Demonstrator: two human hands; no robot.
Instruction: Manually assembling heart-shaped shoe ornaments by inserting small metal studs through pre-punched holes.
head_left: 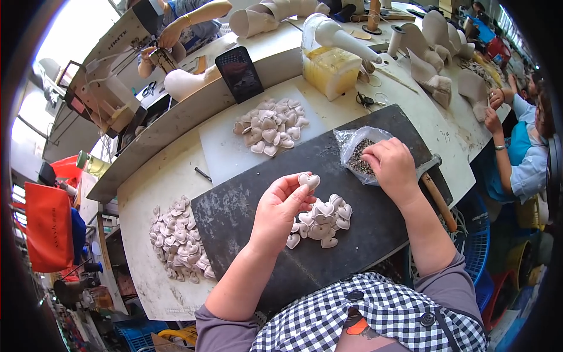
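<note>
My left hand (274, 205) pinches a beige padded heart (311, 182) between thumb and fingers, over a black board (234, 229). A small dark hole shows in its middle. At the board's right, my right hand (394, 167) reaches into an open clear plastic bag (347, 141) of small metal bits (359, 159), too tiny to name surely. Its fingertips are pressed together; anything between them is hidden. Just beyond my left hand's wrist, to its right, lies a pile of hearts (322, 222). More hearts (271, 124) sit on a white sheet (220, 149), and another heap (179, 240) lies left of the board.
A hammer (438, 200) lies along the board's right edge, and a short dark metal rod (203, 174) beyond its left. Farther off stand a phone (239, 73), a plastic container with yellowish contents (331, 70) and scissors (365, 101). Co-workers' arms (176, 29) (501, 146) show across and at right.
</note>
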